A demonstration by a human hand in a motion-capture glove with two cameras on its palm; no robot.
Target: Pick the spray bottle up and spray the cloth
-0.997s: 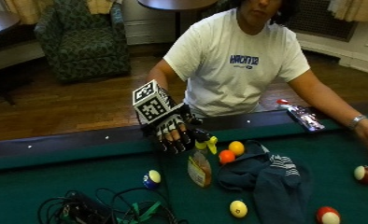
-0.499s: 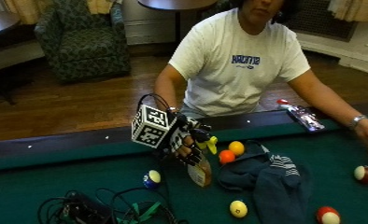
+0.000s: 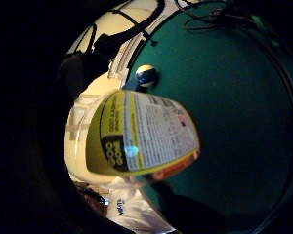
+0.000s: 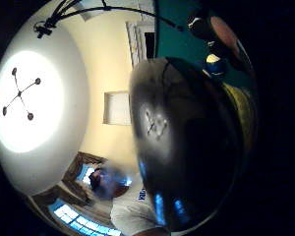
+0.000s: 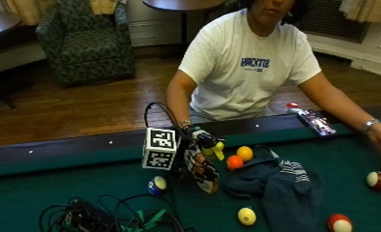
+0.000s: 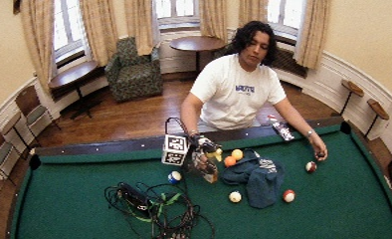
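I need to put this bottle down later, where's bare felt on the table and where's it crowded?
Bare felt lies beyond the cable tangle toward the far end, and past the red-striped ball. Crowded: around the spray bottle, between the blue-striped ball, orange balls and dark cloth.

Outside view: across the pool table (image 5: 62, 193), angled down at the person, close on the table's middle. Wide outside view: same side, higher and farther back, taking in the whole table (image 6: 70, 199) and room. Little finger side palm view: very near the spray bottle (image 3: 141, 134), felt behind. Thumb side palm view: same bottle (image 4: 187, 147) close, facing ceiling. All four share the bottle.
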